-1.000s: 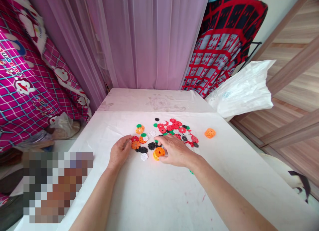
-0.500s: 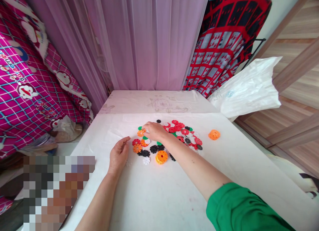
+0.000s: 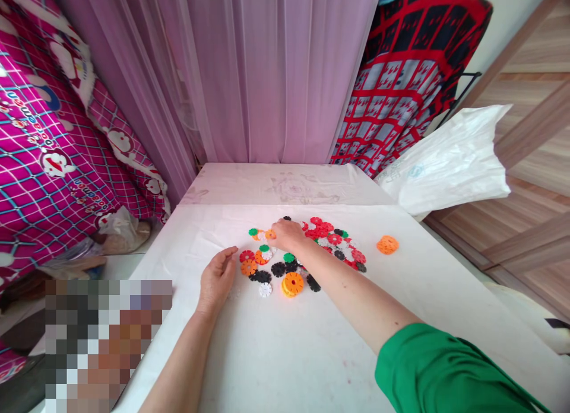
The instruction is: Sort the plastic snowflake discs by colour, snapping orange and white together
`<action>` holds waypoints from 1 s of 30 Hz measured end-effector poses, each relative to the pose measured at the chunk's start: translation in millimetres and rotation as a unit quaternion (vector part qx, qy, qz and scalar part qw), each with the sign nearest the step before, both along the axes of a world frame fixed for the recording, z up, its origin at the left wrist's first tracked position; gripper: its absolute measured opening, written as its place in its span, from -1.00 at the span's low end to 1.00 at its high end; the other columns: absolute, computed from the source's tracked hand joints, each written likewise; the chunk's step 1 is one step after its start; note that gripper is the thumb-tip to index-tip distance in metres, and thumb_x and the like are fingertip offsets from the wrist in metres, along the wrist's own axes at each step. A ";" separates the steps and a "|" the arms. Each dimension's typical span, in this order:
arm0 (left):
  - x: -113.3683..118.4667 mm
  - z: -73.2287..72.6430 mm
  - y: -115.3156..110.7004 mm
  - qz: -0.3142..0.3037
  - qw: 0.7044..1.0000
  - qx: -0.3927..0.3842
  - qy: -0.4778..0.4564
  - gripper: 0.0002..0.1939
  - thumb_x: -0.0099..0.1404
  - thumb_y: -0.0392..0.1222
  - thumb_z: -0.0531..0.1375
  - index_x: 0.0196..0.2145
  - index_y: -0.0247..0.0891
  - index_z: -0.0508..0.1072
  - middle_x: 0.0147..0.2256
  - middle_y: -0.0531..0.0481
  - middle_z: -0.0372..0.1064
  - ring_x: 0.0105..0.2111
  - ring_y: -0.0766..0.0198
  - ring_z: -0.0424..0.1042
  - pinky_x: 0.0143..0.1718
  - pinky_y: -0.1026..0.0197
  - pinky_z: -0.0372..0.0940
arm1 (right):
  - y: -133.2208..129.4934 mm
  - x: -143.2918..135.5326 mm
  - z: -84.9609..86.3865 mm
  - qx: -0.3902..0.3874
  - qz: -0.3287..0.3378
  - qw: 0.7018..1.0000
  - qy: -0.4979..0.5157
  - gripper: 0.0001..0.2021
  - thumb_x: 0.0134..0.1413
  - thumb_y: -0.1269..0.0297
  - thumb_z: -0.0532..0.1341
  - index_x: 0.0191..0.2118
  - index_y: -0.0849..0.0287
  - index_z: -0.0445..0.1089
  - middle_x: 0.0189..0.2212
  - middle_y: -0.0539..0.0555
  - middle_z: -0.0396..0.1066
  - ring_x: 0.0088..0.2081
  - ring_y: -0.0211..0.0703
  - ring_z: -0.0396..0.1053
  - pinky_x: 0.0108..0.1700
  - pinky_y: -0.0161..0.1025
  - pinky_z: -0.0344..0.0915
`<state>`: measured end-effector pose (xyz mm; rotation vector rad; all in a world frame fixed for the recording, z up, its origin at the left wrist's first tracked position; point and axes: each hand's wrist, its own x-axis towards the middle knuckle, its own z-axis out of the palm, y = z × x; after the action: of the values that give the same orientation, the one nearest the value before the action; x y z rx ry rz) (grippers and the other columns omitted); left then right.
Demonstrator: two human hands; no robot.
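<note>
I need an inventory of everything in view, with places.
notched discs: many, red, white, black, green, orange, table middle
disc stack: 1, orange-yellow, before pile
disc cluster: 1, orange, table right
table: 1, white, centre
plastic bag: 1, white, right
clear bag: 1, translucent, floor left
curtain: 1, purple, behind
checked cloth: 1, pink, left
patterned cloth: 1, red-black, back right
wooden panels: several, brown, right
sleeve: 1, green, right
left hand: 1, left of discs
right hand: 1, at orange disc

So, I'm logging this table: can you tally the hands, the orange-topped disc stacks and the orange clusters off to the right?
Left hand, right hand: 2
Orange-topped disc stack: 1
Orange cluster: 1
Total: 4
</note>
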<state>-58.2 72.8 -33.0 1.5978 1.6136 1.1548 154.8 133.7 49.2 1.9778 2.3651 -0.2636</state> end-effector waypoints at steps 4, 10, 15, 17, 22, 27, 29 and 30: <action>0.9 -0.8 -0.1 0.005 1.000 0.003 0.002 -0.57 0.25 0.09 0.09 -0.08 -0.16 0.55 -0.09 -0.08 0.57 -0.07 0.10 0.52 0.04 0.02 0.36 | -18.9 30.5 3.6 0.013 -0.015 0.999 0.039 -0.70 0.15 0.15 0.22 -0.08 0.18 0.53 -0.08 0.21 0.51 -0.09 0.02 0.48 -0.11 -0.18 0.34; 0.9 -0.4 0.1 0.005 1.000 0.007 0.016 -0.60 0.25 0.06 0.09 -0.08 -0.14 0.56 -0.08 -0.06 0.58 -0.07 0.11 0.52 0.03 0.04 0.37 | -85.7 55.5 13.5 0.024 -0.015 0.969 0.244 -0.69 0.02 0.24 0.31 -0.06 0.05 0.51 -0.19 0.02 0.50 -0.25 -0.18 0.44 -0.17 -0.26 0.30; 0.1 1.1 -0.6 0.000 1.000 0.006 0.023 -0.59 0.26 0.06 0.08 -0.07 -0.14 0.55 -0.06 -0.07 0.57 -0.04 0.09 0.51 0.07 0.01 0.35 | -126.0 56.3 16.3 0.006 0.006 0.969 0.249 -0.68 -0.06 0.32 0.33 -0.10 0.05 0.50 -0.11 0.01 0.46 -0.25 -0.21 0.43 -0.11 -0.24 0.30; -0.3 1.4 -0.8 -0.002 1.000 0.007 0.027 -0.58 0.26 0.07 0.08 -0.07 -0.15 0.55 -0.06 -0.08 0.56 -0.03 0.09 0.50 0.08 0.00 0.34 | -131.8 55.5 14.6 0.011 0.016 0.973 0.229 -0.68 -0.07 0.33 0.33 -0.11 0.05 0.50 -0.09 0.01 0.45 -0.22 -0.19 0.44 -0.08 -0.22 0.30; -1.4 2.2 -0.3 0.000 0.999 0.013 0.036 -0.59 0.25 0.07 0.08 -0.09 -0.14 0.56 -0.06 -0.07 0.57 -0.04 0.09 0.51 0.07 0.01 0.35 | -134.3 53.7 11.6 0.022 0.027 0.981 0.192 -0.72 -0.04 0.30 0.31 -0.13 0.04 0.50 -0.08 0.04 0.46 -0.10 -0.11 0.42 -0.05 -0.21 0.29; -1.1 2.1 0.1 0.003 0.999 0.012 0.039 -0.58 0.25 0.09 0.09 -0.09 -0.13 0.56 -0.07 -0.07 0.57 -0.03 0.09 0.51 0.06 0.03 0.35 | -134.5 51.7 11.5 0.016 0.018 0.984 0.174 -0.72 -0.01 0.27 0.30 -0.11 0.03 0.50 -0.07 0.04 0.45 -0.07 -0.09 0.42 -0.05 -0.20 0.29; -0.7 2.1 -0.1 0.002 0.999 0.009 0.037 -0.57 0.25 0.10 0.09 -0.08 -0.14 0.56 -0.07 -0.07 0.57 -0.04 0.09 0.51 0.05 0.03 0.36 | -134.5 51.0 11.1 0.014 0.017 0.985 0.171 -0.71 0.00 0.26 0.30 -0.09 0.04 0.50 -0.07 0.05 0.45 -0.07 -0.09 0.42 -0.05 -0.20 0.29; -0.4 2.1 -0.2 0.002 0.999 0.008 0.036 -0.57 0.25 0.10 0.09 -0.08 -0.14 0.56 -0.07 -0.07 0.57 -0.05 0.08 0.51 0.04 0.03 0.36 | -134.5 50.8 10.8 0.015 0.016 0.985 0.171 -0.70 0.00 0.26 0.30 -0.08 0.04 0.49 -0.07 0.05 0.45 -0.07 -0.09 0.42 -0.04 -0.20 0.29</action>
<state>-58.6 72.6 -30.9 1.6653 1.6576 1.1263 205.7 -0.8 60.0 2.0472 2.6091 -0.6163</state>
